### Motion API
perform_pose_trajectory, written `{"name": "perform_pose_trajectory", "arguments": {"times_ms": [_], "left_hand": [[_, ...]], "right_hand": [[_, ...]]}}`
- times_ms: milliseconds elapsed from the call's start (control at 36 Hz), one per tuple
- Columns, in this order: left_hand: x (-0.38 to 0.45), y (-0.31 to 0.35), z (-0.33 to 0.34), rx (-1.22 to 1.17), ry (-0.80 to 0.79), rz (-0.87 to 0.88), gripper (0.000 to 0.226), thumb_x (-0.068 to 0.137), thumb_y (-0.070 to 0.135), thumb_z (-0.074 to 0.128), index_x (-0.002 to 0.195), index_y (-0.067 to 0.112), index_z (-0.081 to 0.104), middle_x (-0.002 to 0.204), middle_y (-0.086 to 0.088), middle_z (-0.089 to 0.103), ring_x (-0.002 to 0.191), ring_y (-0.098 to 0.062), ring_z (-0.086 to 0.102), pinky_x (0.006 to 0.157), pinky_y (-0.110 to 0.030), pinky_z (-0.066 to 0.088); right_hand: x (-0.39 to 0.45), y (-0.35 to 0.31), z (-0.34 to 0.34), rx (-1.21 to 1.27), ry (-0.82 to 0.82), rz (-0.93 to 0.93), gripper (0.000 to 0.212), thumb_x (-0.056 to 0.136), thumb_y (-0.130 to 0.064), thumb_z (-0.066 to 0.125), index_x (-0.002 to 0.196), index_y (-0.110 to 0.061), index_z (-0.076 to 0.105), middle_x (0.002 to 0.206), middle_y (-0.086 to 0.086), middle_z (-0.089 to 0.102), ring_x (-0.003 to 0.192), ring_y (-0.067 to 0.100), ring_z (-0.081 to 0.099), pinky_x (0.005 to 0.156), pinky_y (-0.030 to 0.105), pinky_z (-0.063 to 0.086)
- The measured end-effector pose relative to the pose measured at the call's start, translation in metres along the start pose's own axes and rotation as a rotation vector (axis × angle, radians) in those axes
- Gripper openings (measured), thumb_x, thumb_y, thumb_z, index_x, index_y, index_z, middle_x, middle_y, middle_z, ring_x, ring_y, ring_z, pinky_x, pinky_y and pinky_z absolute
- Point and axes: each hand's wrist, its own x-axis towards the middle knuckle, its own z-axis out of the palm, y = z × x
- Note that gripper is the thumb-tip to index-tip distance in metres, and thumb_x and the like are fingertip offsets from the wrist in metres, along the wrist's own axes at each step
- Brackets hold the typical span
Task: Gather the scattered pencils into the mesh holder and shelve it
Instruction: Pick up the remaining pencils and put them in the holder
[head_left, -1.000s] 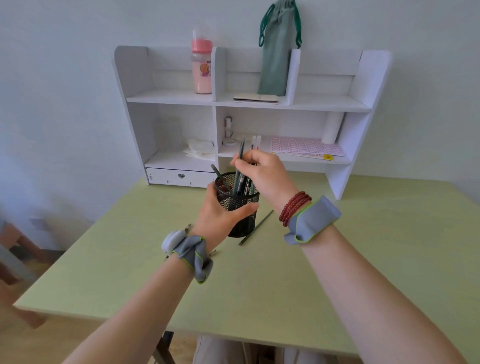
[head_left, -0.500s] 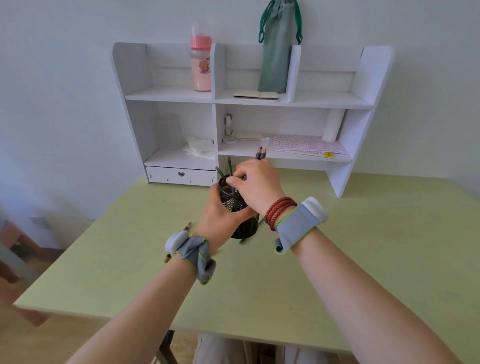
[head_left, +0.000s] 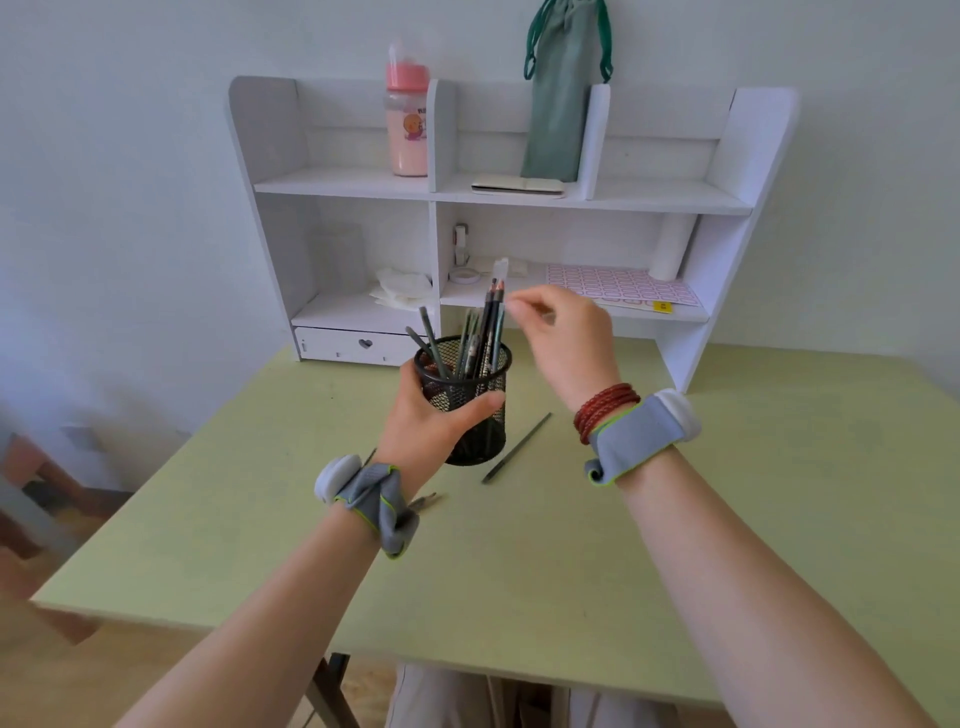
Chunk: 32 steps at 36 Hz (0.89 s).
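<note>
On the left side of the green table (head_left: 675, 519), the person's left hand (head_left: 423, 426) is wrapped around a black mesh holder (head_left: 467, 400) that stands upright on the tabletop, thumb across its front and fingers round the back. A bunch of pencils (head_left: 485, 332) stands inside it, most leaning toward the right rim, two tilting out to the left. Down by that wrist, just beside the grey wrist strap (head_left: 376, 501), the tip of another pencil (head_left: 428, 501) pokes out on the table; how much of it lies hidden under the arm I can't make out.

Right of the holder, one loose dark pencil (head_left: 517, 448) lies slanted on the table, near the holder's base but not touching it.

Further right and higher, the right hand (head_left: 563, 345) hovers beside the tops of the standing pencils, fingers loosely curled with thumb and forefinger close together, holding nothing.

Behind it all, a white desk shelf (head_left: 727, 156) sits at the back of the table with a pink bottle (head_left: 407, 124) and a green pouch (head_left: 558, 98) on its upper level.
</note>
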Motion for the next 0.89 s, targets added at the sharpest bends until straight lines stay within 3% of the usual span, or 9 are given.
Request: {"name": "perform_pose_trajectory", "arguments": {"times_ms": [56, 111, 222, 333, 417, 611, 750, 889], "left_hand": [[0.002, 0.000, -0.004, -0.009, 0.010, -0.005, 0.070, 0.062, 0.037, 0.083, 0.119, 0.019, 0.046, 0.108, 0.012, 0.062, 0.099, 0.003, 0.059, 0.080, -0.017, 0.045], [0.003, -0.001, -0.006, -0.008, 0.020, -0.009, 0.068, 0.062, 0.038, 0.083, 0.117, 0.021, 0.046, 0.107, 0.013, 0.062, 0.096, 0.006, 0.058, 0.076, -0.014, 0.043], [0.005, -0.002, -0.010, -0.001, 0.044, -0.001, 0.066, 0.062, 0.040, 0.083, 0.115, 0.025, 0.046, 0.104, 0.017, 0.062, 0.089, 0.015, 0.057, 0.074, -0.012, 0.042], [0.005, -0.004, -0.012, 0.007, 0.048, -0.001, 0.067, 0.061, 0.044, 0.083, 0.114, 0.030, 0.044, 0.104, 0.020, 0.061, 0.090, 0.016, 0.056, 0.073, -0.011, 0.041], [0.005, -0.006, -0.013, 0.007, 0.047, -0.007, 0.068, 0.059, 0.045, 0.083, 0.113, 0.032, 0.044, 0.104, 0.020, 0.060, 0.092, 0.014, 0.056, 0.074, -0.012, 0.041], [0.006, -0.008, -0.015, 0.000, 0.048, -0.016, 0.063, 0.054, 0.051, 0.082, 0.103, 0.040, 0.044, 0.103, 0.021, 0.060, 0.092, 0.014, 0.057, 0.075, -0.013, 0.042], [0.006, -0.008, -0.015, 0.000, 0.042, -0.022, 0.074, 0.052, 0.055, 0.081, 0.112, 0.032, 0.045, 0.106, 0.019, 0.061, 0.096, 0.010, 0.057, 0.076, -0.014, 0.042], [0.005, -0.007, -0.015, 0.014, 0.040, -0.021, 0.077, 0.052, 0.055, 0.080, 0.115, 0.030, 0.044, 0.107, 0.018, 0.060, 0.100, 0.004, 0.057, 0.078, -0.018, 0.044]], "right_hand": [[0.005, 0.015, -0.003, -0.024, 0.035, 0.086, 0.015, 0.087, -0.016, 0.058, 0.092, -0.009, 0.071, 0.093, 0.007, 0.073, 0.078, 0.011, 0.056, 0.065, 0.010, 0.032], [0.005, 0.031, -0.001, -0.097, -0.044, 0.181, 0.013, 0.086, -0.015, 0.059, 0.091, -0.009, 0.070, 0.094, 0.008, 0.073, 0.080, 0.016, 0.058, 0.067, 0.013, 0.034], [-0.007, 0.057, 0.013, -0.249, -0.371, 0.288, 0.017, 0.083, -0.014, 0.063, 0.097, -0.009, 0.069, 0.103, 0.010, 0.071, 0.099, 0.025, 0.063, 0.080, 0.021, 0.042], [-0.024, 0.068, 0.023, -0.371, -0.732, 0.228, 0.025, 0.080, -0.014, 0.064, 0.105, -0.018, 0.066, 0.113, 0.007, 0.062, 0.103, 0.023, 0.058, 0.080, 0.020, 0.038], [-0.032, 0.071, 0.031, -0.408, -0.913, 0.229, 0.031, 0.077, -0.020, 0.069, 0.107, -0.023, 0.063, 0.117, 0.005, 0.054, 0.106, 0.023, 0.056, 0.083, 0.026, 0.041], [-0.033, 0.070, 0.040, -0.488, -0.989, 0.195, 0.028, 0.078, -0.030, 0.069, 0.103, -0.019, 0.064, 0.118, 0.009, 0.055, 0.110, 0.028, 0.052, 0.087, 0.030, 0.043], [-0.036, 0.064, 0.042, -0.613, -1.103, 0.180, 0.031, 0.089, -0.030, 0.055, 0.114, -0.011, 0.055, 0.124, 0.011, 0.054, 0.113, 0.031, 0.053, 0.090, 0.035, 0.044], [-0.037, 0.059, 0.045, -0.644, -1.112, 0.179, 0.032, 0.096, -0.022, 0.045, 0.119, 0.000, 0.049, 0.123, 0.018, 0.057, 0.094, 0.026, 0.053, 0.079, 0.033, 0.040]]}}
